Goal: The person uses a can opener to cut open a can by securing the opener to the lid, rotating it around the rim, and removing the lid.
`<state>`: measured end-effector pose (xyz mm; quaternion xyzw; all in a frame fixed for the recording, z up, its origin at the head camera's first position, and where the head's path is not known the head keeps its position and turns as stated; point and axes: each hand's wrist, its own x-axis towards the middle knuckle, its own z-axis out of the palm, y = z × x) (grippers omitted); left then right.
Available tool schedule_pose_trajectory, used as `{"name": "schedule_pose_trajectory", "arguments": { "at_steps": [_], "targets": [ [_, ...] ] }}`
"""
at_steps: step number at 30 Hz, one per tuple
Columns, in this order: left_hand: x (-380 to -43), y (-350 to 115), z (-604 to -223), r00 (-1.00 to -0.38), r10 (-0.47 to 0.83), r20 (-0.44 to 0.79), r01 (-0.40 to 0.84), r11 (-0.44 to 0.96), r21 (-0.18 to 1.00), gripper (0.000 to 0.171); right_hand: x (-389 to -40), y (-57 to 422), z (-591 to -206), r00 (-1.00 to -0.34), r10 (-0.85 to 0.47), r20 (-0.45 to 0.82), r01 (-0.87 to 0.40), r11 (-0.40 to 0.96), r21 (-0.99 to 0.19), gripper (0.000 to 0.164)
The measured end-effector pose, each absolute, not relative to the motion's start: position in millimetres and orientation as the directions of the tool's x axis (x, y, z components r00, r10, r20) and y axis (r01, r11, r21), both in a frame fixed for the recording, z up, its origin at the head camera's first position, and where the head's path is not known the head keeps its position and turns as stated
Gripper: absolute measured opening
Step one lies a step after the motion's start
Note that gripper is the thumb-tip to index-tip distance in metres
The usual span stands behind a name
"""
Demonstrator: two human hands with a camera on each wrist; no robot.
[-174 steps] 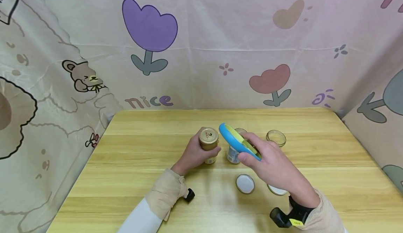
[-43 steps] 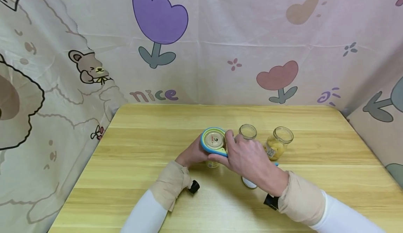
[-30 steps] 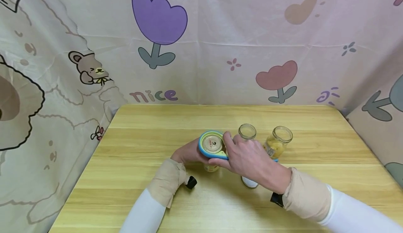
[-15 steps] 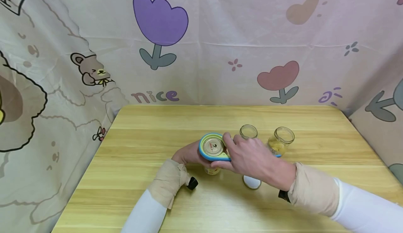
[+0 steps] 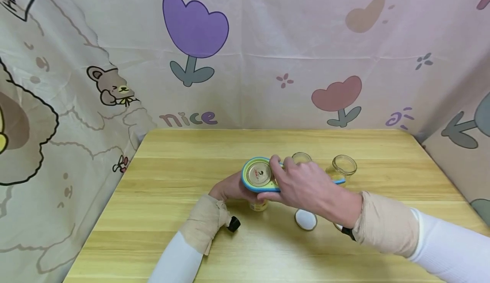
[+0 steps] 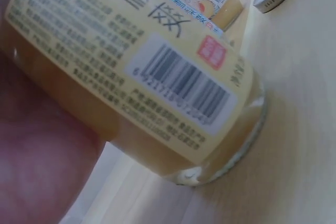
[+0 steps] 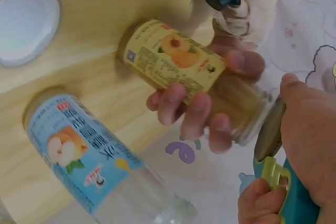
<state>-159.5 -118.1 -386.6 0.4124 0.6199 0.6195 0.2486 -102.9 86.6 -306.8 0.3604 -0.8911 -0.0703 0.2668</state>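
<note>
My left hand (image 5: 231, 187) grips a yellow-labelled glass jar (image 7: 173, 59), tilted, its fingers wrapped round the body. The right hand (image 5: 306, 187) holds a blue and green jar opener (image 5: 272, 186) by its handles. Inside the opener's ring sits the jar's gold lid (image 5: 259, 174). In the right wrist view the jar's glass neck is bare, and a narrow gap seems to show between it and the lid. The jar's barcode side faces the left wrist view, close to the thumb.
A lidless blue-labelled jar (image 7: 84, 150) stands just behind the right hand. Another open jar (image 5: 344, 166) with yellowish contents is further right. One lid (image 5: 306, 219) lies white side up nearer the front; a second lid (image 5: 338, 227) is mostly hidden by the right wrist.
The opener, earlier held beside the jar, has come round the gold lid. During the last second the right forearm has swung slightly rightward, and the lid seems to have come off the neck.
</note>
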Motion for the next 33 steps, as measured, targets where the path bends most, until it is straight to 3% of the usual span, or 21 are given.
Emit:
{"name": "schedule_pose_trajectory", "arguments": {
  "at_steps": [7, 10, 13, 18, 23, 26, 29, 33],
  "targets": [
    [-161.1, -112.3, -392.8, -0.617, 0.753, 0.228, 0.272, -0.068, 0.960, 0.075, -97.0, 94.1, -301.6, -0.585, -0.667, 0.461, -0.574, 0.743, 0.345, 0.084],
    [-162.0, -109.7, -393.6, -0.654, 0.722, 0.227, 0.308, -0.020, 0.951, 0.069, -92.7, 100.6, -303.0, -0.573, -0.667, 0.477, -0.566, 0.742, 0.359, 0.083],
    [-162.6, -107.0, -393.6, -0.686, 0.692, 0.224, 0.331, 0.024, 0.943, 0.059, -86.7, 106.9, -305.0, -0.622, -0.647, 0.441, -0.570, 0.761, 0.310, 0.079],
    [-161.1, -103.9, -394.6, -0.734, 0.636, 0.238, 0.325, 0.022, 0.945, 0.046, -73.2, 114.7, -309.2, -0.792, -0.552, 0.261, -0.550, 0.830, 0.089, 0.072],
    [-159.1, -101.0, -399.0, -0.745, 0.606, 0.278, 0.324, -0.036, 0.945, 0.041, -64.3, 123.8, -314.1, -0.872, -0.483, 0.077, -0.489, 0.860, -0.145, 0.067],
    [-158.8, -99.9, -401.0, -0.754, 0.589, 0.292, 0.331, -0.043, 0.943, 0.040, -61.8, 130.7, -320.2, -0.873, -0.479, -0.086, -0.415, 0.825, -0.383, 0.060],
    [-159.3, -99.3, -400.3, -0.762, 0.584, 0.281, 0.323, -0.034, 0.946, 0.041, -59.5, 136.1, -330.4, -0.824, -0.503, -0.260, -0.237, 0.723, -0.649, 0.049],
    [-165.3, -96.7, -392.5, -0.772, 0.568, 0.284, 0.321, -0.036, 0.946, 0.043, -54.5, 138.4, -344.5, -0.828, -0.490, -0.275, -0.140, 0.654, -0.744, 0.043]
  ]
}}
